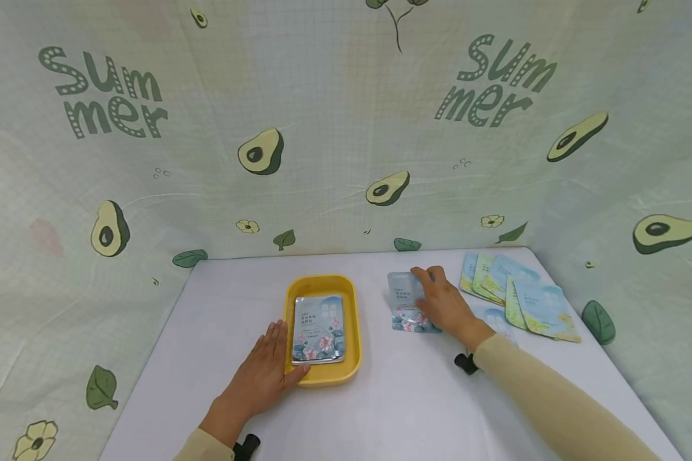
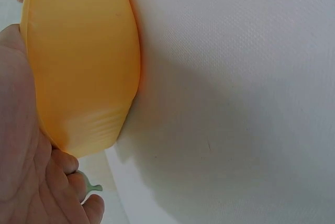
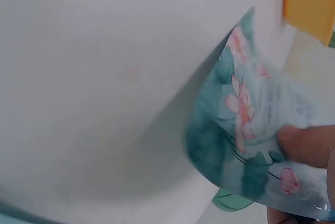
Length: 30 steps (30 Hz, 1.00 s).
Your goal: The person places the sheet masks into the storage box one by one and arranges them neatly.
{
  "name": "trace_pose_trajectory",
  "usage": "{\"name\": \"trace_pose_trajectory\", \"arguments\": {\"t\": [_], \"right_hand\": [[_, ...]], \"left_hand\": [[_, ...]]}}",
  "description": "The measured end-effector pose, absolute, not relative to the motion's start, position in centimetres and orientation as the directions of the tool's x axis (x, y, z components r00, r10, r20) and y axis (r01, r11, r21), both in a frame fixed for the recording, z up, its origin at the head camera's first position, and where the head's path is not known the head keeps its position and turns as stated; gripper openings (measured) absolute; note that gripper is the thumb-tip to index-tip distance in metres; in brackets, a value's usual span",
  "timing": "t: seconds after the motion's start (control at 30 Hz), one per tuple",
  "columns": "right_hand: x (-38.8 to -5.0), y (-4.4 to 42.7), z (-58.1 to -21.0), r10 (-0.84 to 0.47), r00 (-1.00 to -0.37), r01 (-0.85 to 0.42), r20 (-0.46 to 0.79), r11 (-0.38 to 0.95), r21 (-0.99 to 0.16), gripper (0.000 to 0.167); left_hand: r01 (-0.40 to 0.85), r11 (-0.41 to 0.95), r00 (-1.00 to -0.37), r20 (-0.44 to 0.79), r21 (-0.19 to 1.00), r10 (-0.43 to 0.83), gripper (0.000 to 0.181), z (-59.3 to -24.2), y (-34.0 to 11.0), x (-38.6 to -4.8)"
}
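In the head view a yellow tray holds grey-blue sachets printed with pink flowers. My left hand lies with straight fingers against the tray's left side, its thumb at the near left corner; the left wrist view shows the palm along the tray wall. To the right of the tray, my right hand grips a similar sachet by its right side. In the right wrist view the thumb presses on that bent sachet, whose lower edge stands off the table.
Several blue and green sachets lie fanned out at the table's right side. Another flowered sachet lies partly under my right forearm. A patterned cloth hangs behind the white table.
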State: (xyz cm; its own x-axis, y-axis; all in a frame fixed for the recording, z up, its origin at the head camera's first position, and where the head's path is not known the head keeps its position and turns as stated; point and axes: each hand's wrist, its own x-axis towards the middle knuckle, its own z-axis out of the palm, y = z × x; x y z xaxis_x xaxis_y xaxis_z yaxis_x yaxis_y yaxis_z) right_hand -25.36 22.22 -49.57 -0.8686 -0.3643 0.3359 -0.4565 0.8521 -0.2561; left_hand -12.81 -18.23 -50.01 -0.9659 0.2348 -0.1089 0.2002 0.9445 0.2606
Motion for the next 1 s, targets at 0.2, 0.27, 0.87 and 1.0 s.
{"name": "trace_pose_trajectory", "arguments": {"t": [0.2, 0.27, 0.87, 1.0], "right_hand": [[-24.9, 21.7, -48.5, -0.279, -0.933, -0.354, 0.228, 0.83, -0.432, 0.07], [-24.9, 21.7, -48.5, -0.26, -0.943, -0.329, 0.206, 0.817, -0.473, 0.065], [-26.6, 22.1, -49.7, -0.074, -0.997, -0.046, -0.01, 0.703, -0.709, 0.049], [-27.0, 22.2, -49.6, -0.066, -0.993, 0.029, -0.098, 0.666, -0.745, 0.052]], "left_hand": [[0.205, 0.946, -0.966, -0.102, 0.252, 0.236, 0.105, -50.1, -18.3, -12.8], [0.207, 0.946, -0.966, -0.1, 0.251, 0.238, 0.105, -50.1, -18.3, -12.8], [0.195, 0.947, -0.969, -0.101, 0.255, 0.226, 0.105, -50.1, -18.2, -12.7], [0.195, 0.948, -0.969, -0.099, 0.251, 0.225, 0.105, -50.0, -18.1, -12.7]]}}
